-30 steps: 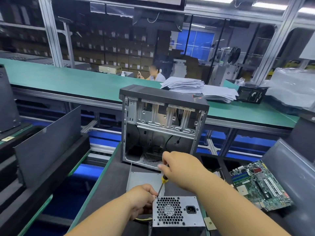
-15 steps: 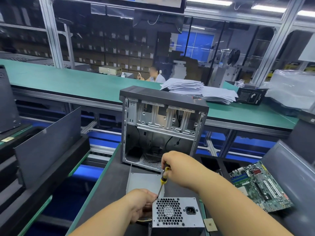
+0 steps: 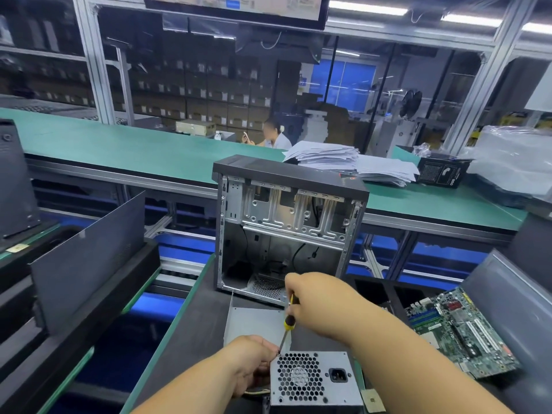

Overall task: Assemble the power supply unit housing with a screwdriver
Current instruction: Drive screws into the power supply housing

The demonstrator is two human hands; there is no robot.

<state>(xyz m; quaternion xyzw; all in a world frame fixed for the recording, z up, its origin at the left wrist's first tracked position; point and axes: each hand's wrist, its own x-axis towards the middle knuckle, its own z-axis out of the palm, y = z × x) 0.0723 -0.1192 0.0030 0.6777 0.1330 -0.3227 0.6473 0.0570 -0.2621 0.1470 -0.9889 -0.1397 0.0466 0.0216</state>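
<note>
A grey power supply unit point(image 3: 313, 380) with a honeycomb fan grille and a black socket stands at the bottom centre. My left hand point(image 3: 251, 363) grips its upper left corner. My right hand point(image 3: 319, 303) holds a yellow-and-black screwdriver point(image 3: 288, 322); the tip meets the unit's top left corner beside my left fingers. A flat grey metal panel point(image 3: 254, 322) lies behind the unit. An open computer case point(image 3: 286, 228) stands upright farther back, its inside facing me.
A green motherboard point(image 3: 460, 327) lies in a grey tray point(image 3: 513, 312) at the right. A dark panel point(image 3: 86, 258) leans at the left. Behind runs a green conveyor table point(image 3: 119, 144) with paper stacks point(image 3: 346, 161) and a black box point(image 3: 442, 171). A person sits beyond it.
My right hand has shifted slightly on the screwdriver handle; the tip stays at the unit's top left corner. My left hand keeps its grip.
</note>
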